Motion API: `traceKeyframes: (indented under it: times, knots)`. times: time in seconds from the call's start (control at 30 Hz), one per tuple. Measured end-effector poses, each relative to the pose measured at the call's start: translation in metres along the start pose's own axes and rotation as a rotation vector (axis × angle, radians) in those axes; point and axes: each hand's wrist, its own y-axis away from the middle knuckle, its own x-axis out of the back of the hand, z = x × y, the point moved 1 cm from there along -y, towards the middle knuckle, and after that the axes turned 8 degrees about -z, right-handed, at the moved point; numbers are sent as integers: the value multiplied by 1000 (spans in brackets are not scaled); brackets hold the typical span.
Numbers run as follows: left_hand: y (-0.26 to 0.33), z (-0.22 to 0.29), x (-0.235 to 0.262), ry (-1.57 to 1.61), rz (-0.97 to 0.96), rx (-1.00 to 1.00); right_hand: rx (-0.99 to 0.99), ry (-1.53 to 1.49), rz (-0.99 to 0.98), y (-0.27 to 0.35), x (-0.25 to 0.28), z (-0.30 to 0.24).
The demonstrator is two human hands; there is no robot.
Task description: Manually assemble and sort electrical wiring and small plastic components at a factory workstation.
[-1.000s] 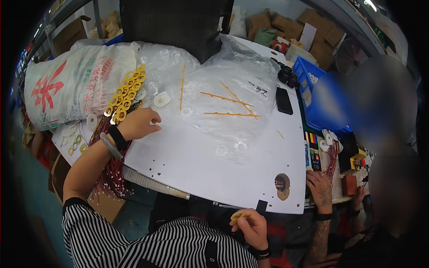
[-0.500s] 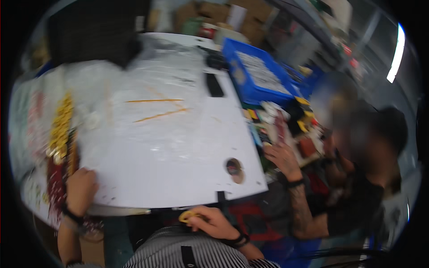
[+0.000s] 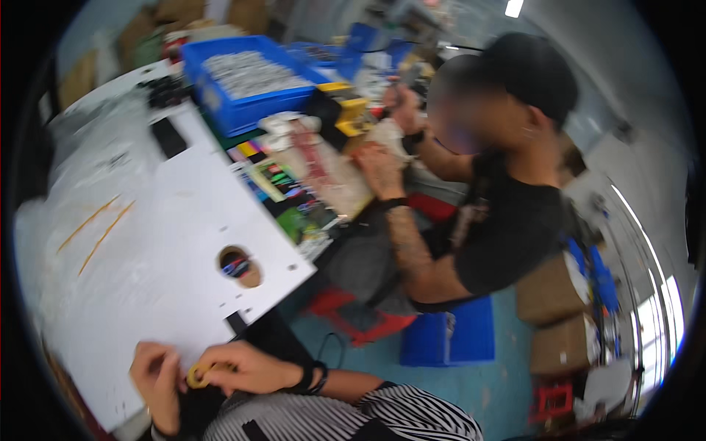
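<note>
My right hand (image 3: 243, 370) is closed around a small yellow ring-shaped thing (image 3: 197, 376), held at the near edge of the white table (image 3: 184, 220). Close beside it, almost touching, my left hand (image 3: 157, 378) has its fingers curled toward the thumb. Whether anything is pinched there is too blurred to tell. Farther off on the table, two thin orange-yellow strips (image 3: 107, 239) lie nearly side by side on clear plastic sheeting (image 3: 95, 162).
A flat black rectangular thing (image 3: 169, 137) and an oval hole (image 3: 240, 266) are on the table. Beyond its right edge stands a blue bin (image 3: 220, 110) of small pale pieces. A co-worker (image 3: 507, 213) sits at the right, hands over a cluttered bench. A blue crate (image 3: 448, 334) stands on the floor.
The view has swung right. My left hand has left the table's left side and come up beside my right hand, which still holds the yellow ring-shaped thing. The co-worker's hands have shifted.
</note>
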Motion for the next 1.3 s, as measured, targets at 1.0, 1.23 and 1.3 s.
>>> traceKeyframes:
  times: [1.0, 1.23, 1.3]
  knots:
    - [-13, 2, -27, 408, -371, 266, 125, 694, 418, 14, 18, -1]
    - [-7, -1, -25, 347, -403, 303, 58, 669, 424, 15, 13, 3]
    - [-6, -2, -24, 364, -392, 309, 50, 646, 416, 15, 13, 3]
